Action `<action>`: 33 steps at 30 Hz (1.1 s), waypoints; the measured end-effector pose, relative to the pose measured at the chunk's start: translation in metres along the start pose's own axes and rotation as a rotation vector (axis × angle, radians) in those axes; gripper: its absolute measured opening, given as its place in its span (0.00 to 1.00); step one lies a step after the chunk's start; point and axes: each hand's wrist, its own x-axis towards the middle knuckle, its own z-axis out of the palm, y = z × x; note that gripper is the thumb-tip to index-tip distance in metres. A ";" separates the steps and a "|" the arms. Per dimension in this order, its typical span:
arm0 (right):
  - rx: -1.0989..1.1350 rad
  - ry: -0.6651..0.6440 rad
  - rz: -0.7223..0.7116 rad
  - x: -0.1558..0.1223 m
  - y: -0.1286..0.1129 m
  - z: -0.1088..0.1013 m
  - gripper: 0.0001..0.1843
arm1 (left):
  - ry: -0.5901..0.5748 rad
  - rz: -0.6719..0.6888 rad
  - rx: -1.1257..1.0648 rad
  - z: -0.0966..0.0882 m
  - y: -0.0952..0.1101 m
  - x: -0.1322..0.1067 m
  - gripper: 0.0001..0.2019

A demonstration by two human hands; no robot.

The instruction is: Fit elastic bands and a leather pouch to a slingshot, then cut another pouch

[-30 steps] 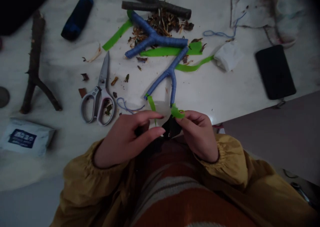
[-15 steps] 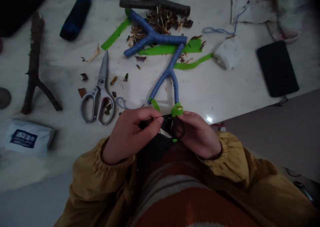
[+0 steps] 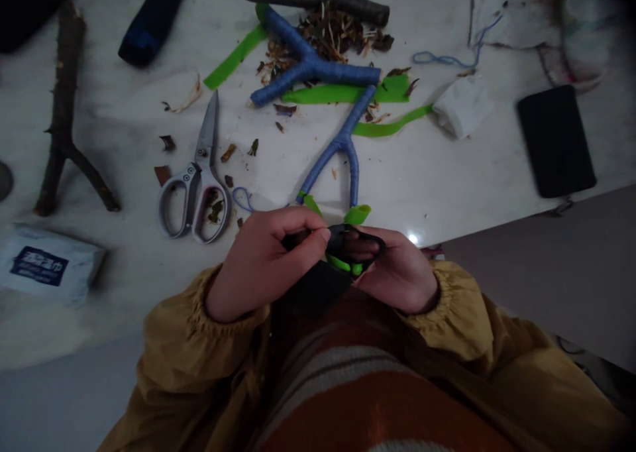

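Observation:
My left hand [image 3: 271, 263] pinches a soft-looking black piece [image 3: 315, 286] between thumb and forefinger. My right hand [image 3: 397, 266] is closed round the other side of it, where a dark loop-shaped opening shows fingers behind. What this black piece is I cannot make out. Short bits of green flat band [image 3: 338, 262] show at its lower edge. Just beyond the hands lies a forked stick wrapped in blue thread [image 3: 340, 140], a slingshot frame by its shape. Green bands [image 3: 358, 213] are at both prong ends and run down toward the hands; their lower parts are partly hidden.
A larger blue-wrapped fork [image 3: 311, 67] rests by bark scraps [image 3: 330, 34] and green strips [image 3: 322, 95]. Scissors [image 3: 201, 170], a bare forked branch [image 3: 64, 127] and a wipes packet [image 3: 50, 266] lie left. At right are crumpled white tissue [image 3: 460, 107] and a black phone-like slab [image 3: 556, 140].
The black piece's opening now shows wider, spread toward my right hand. The green band at the right prong has shifted and unrolled slightly. The table things appear slightly shifted with the view.

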 end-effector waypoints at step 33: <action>-1.146 0.437 -1.064 -0.012 0.005 0.002 0.04 | 0.166 0.407 0.546 0.019 0.006 -0.014 0.04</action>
